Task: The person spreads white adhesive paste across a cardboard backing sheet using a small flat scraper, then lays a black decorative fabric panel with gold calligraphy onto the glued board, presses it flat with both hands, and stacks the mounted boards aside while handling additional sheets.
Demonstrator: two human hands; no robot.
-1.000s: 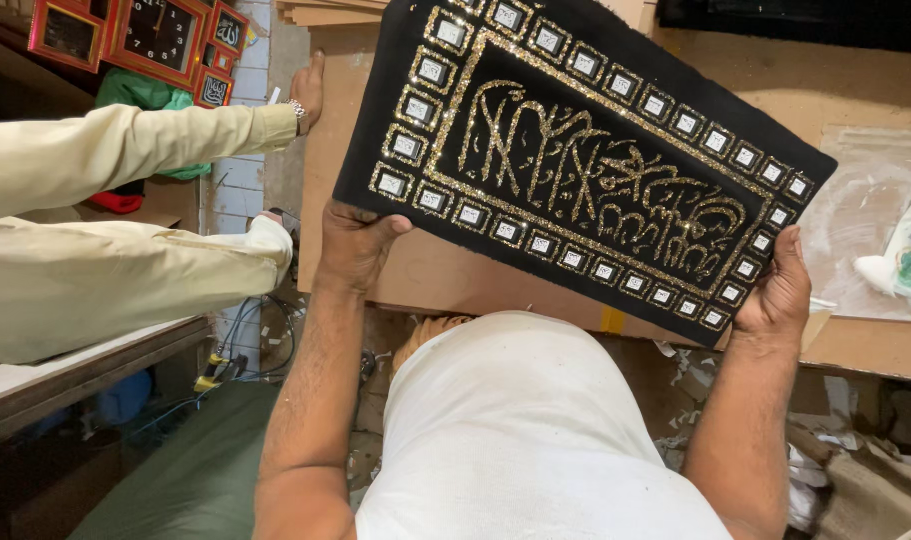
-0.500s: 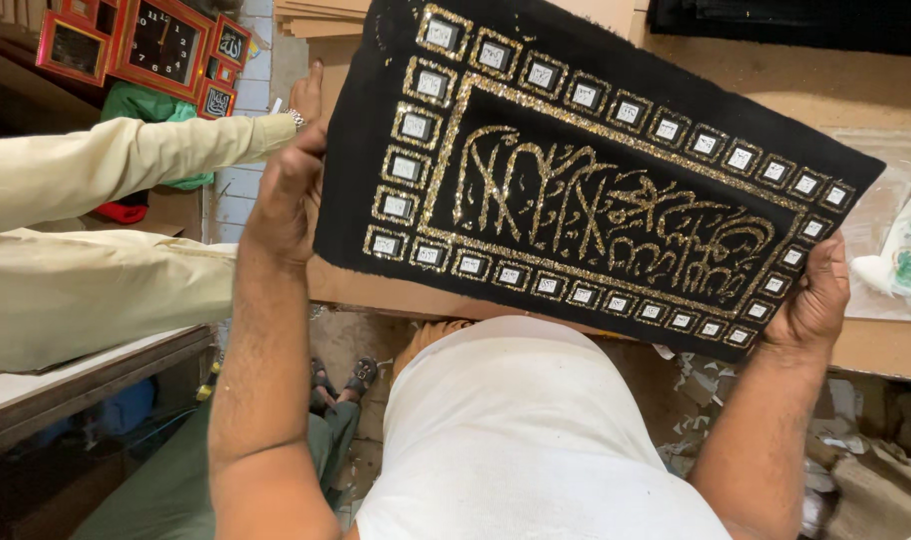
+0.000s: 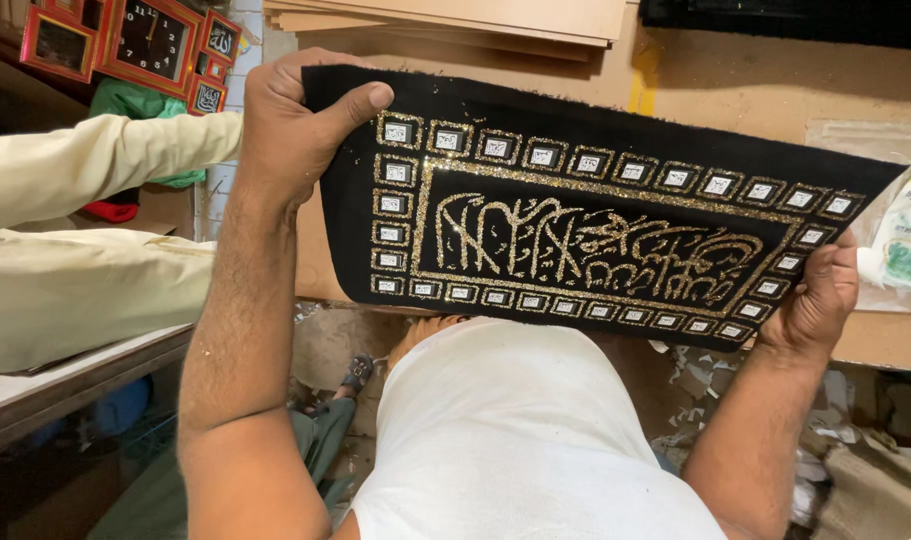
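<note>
Black velvet panel (image 3: 596,215) with gold glitter lettering and small square border tiles, held up mid-frame over a brown board worktop (image 3: 756,90). Left hand (image 3: 296,130) clamped on its 10 o'clock corner, right hand (image 3: 816,300) pinching the 4 o'clock edge. Stacked boards (image 3: 456,18) at 12, red framed clock (image 3: 151,40) at 10, co-worker's cream sleeve (image 3: 86,170) at 9.

black panel (image 3: 596,215): top-left corner hidden under left hand (image 3: 294,125) | right hand (image 3: 816,300): fingers hidden behind panel's 3 o'clock end | red clock frame (image 3: 151,40) at 11 o'clock: cut by top edge | white-green bottle (image 3: 906,245) at 3 o'clock: cut by right edge
</note>
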